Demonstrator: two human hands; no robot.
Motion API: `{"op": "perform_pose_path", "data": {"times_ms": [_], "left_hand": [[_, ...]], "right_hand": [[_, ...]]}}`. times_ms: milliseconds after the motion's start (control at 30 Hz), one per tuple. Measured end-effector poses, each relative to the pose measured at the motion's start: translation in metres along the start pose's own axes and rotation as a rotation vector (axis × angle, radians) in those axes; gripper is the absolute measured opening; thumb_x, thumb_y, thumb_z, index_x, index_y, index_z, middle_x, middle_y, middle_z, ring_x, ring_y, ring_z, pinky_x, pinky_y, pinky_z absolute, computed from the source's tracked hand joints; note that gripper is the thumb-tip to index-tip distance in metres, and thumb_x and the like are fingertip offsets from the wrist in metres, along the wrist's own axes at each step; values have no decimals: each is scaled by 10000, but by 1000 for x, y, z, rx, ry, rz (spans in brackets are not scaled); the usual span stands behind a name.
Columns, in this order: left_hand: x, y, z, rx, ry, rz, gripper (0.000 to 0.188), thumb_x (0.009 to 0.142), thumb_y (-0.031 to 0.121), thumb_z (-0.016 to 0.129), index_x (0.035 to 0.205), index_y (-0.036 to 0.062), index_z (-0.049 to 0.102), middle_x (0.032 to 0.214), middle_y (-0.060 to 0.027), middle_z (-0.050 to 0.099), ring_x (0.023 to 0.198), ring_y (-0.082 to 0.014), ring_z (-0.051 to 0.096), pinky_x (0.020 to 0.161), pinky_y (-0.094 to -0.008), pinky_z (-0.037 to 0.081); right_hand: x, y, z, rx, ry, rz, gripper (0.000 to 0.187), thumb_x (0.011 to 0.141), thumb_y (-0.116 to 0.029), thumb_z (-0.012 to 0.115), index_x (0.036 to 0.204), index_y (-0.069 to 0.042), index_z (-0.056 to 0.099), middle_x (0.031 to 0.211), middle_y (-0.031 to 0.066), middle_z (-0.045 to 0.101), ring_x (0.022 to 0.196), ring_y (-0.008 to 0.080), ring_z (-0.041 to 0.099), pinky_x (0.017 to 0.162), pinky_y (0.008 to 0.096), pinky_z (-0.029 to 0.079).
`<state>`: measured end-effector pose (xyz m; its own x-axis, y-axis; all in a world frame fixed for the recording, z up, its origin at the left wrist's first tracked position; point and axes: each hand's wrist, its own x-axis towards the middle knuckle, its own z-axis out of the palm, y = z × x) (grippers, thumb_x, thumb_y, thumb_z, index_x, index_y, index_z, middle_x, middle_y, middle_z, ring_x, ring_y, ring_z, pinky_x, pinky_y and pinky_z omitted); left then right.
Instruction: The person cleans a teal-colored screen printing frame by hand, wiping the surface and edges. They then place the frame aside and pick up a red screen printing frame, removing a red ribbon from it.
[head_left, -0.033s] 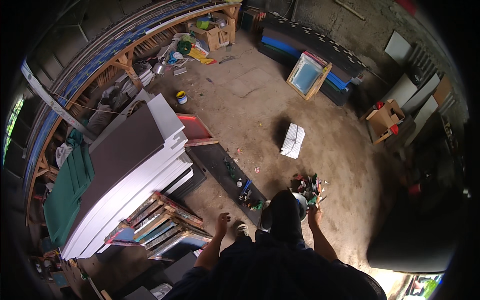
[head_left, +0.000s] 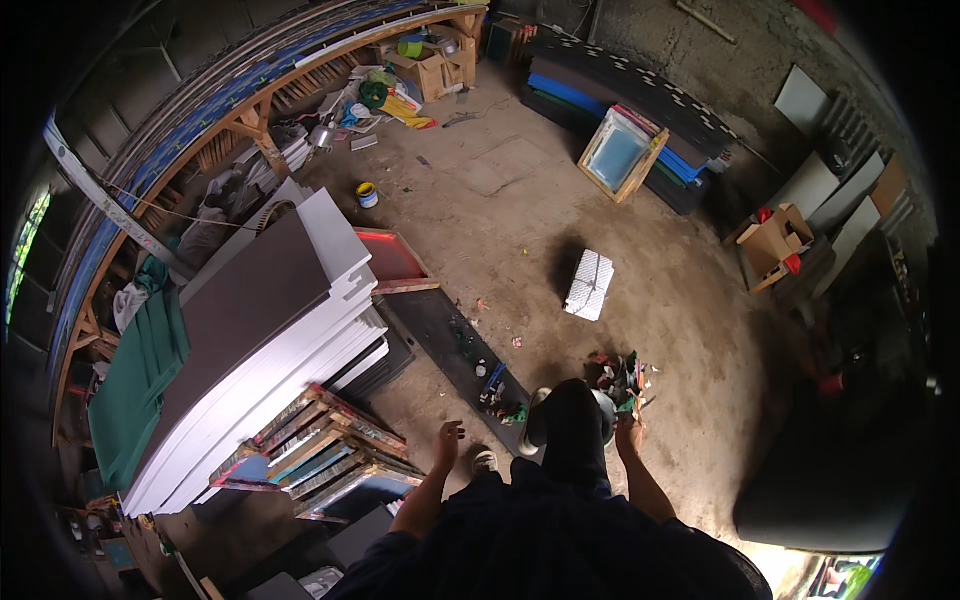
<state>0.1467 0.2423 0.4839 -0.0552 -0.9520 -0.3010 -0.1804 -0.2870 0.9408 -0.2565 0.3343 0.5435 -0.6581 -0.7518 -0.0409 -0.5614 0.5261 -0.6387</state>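
My left hand (head_left: pixel 449 443) hangs to the left of my legs, fingers loosely curled and apart, with nothing in it. On the other side, my right hand (head_left: pixel 628 431) is closed at the near edge of a pale round container (head_left: pixel 606 404), partly hidden by my raised knee. Mixed scraps (head_left: pixel 617 374) in dark, red, green and white fill or lie over it, some sticking out beside my fingers. The container's lower part is out of sight.
Stacked white boards (head_left: pixel 345 325) and paint-stained wooden frames (head_left: pixel 340 450) stand at the left. A dark strip (head_left: pixel 440 335) with debris lies along the floor. Ahead is a white block (head_left: pixel 589 285); farther off are a yellow can (head_left: pixel 367 195) and a leaning frame (head_left: pixel 622 153).
My leg has shifted, and more of one shoe shows beside the dark strip. The room has moved slightly right and down in view. Both hands keep nearly the same pose.
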Motion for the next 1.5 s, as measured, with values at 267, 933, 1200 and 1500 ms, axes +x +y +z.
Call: {"op": "perform_pose_path", "data": {"times_ms": [267, 933, 1200, 1500], "left_hand": [[134, 15, 94, -248, 49, 19, 213, 889, 90, 408, 1002, 9, 570, 904, -139, 619, 778, -198, 617, 684, -299, 494], [313, 140, 205, -243, 1046, -307, 179, 863, 71, 467, 994, 26, 580, 803, -113, 649, 708, -153, 639, 610, -245, 486], [440, 134, 213, -608, 1508, -398, 216, 815, 80, 466, 973, 30, 605, 764, -90, 656, 639, -146, 624, 528, -240, 461], [580, 215, 140, -624, 1454, -323, 213, 863, 92, 434, 986, 24, 594, 802, -104, 647, 719, -162, 636, 607, -263, 496]], "right_hand": [[187, 153, 85, -593, 83, 179, 295, 838, -364, 435, 831, -141, 628, 800, 122, 645, 804, 276, 626, 708, 419, 458], [634, -230, 196, -19, -812, -374, 201, 859, -182, 454, 878, -53, 608, 708, 94, 622, 652, 214, 616, 581, 336, 482], [696, -363, 260, -391, -954, -780, 196, 832, -167, 472, 904, -75, 630, 787, 109, 650, 794, 278, 623, 710, 378, 476], [797, -532, 369, -351, -1014, -764, 212, 878, -103, 421, 943, -1, 595, 748, 125, 633, 672, 182, 626, 619, 306, 500]]}}
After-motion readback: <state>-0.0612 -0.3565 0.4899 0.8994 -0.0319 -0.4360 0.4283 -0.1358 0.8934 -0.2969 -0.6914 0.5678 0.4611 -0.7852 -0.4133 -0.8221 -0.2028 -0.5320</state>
